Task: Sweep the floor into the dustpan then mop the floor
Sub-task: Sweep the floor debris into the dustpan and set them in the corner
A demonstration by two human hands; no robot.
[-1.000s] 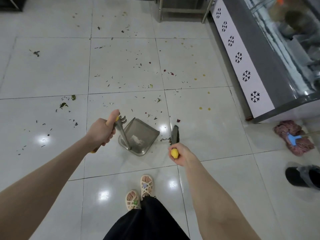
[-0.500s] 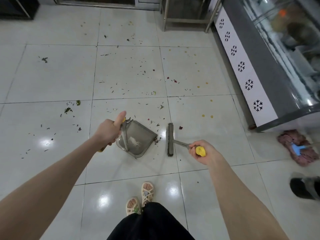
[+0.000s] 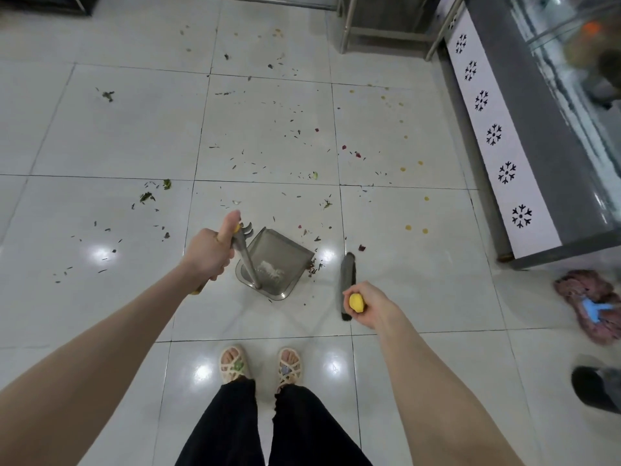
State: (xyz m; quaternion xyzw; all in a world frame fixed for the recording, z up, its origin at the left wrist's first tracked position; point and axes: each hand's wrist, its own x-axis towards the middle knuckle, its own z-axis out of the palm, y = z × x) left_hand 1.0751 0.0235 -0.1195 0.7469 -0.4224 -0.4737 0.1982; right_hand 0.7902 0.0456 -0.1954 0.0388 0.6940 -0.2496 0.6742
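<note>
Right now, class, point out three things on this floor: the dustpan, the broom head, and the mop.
dustpan [image 3: 282,260]: head view, on the grey inner pan surface.
broom head [image 3: 347,277]: head view, on the dark bristle block.
mop [image 3: 584,297]: head view, on the pink strands.

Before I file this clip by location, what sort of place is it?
Probably a food shop or commercial kitchen: a glass-topped chest freezer with snowflake trim stands along the right wall, stainless steel table legs show at the top, and vegetable scraps litter the white tiled floor.

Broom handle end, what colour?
Yellow, on the broom handle end gripped by the right hand; head view.
</note>
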